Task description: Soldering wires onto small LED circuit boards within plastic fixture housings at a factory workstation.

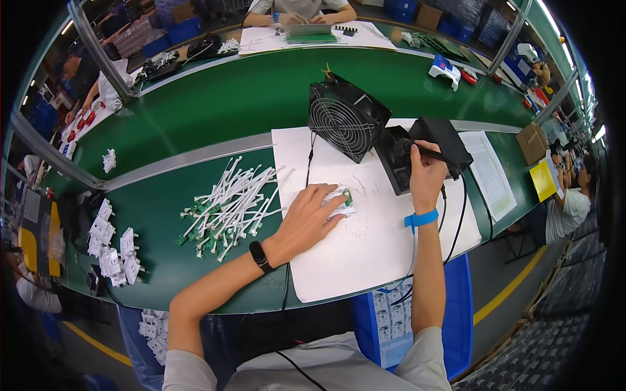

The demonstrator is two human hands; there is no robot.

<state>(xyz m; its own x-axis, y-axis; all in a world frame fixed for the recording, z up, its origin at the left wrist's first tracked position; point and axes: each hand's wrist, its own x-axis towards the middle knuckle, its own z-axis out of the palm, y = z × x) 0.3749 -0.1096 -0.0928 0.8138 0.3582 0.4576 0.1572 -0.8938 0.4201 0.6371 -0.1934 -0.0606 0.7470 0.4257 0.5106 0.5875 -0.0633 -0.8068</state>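
Note:
My right hand is closed round the black handle of a soldering iron. The iron's front end is at a black soldering-iron stand, and its tip is hidden there. On a white work sheet, my left hand steadies a small white plastic part between thumb and fingers. A bit of green circuit board shows on that part. Left of this hand lies a loose heap of white cables with small green boards at their ends.
A black fan with a wire guard stands behind my hands. White plastic housings are piled at the left. Papers lie at the right, and a blue bin stands below the front edge. Across the green conveyor, another person works.

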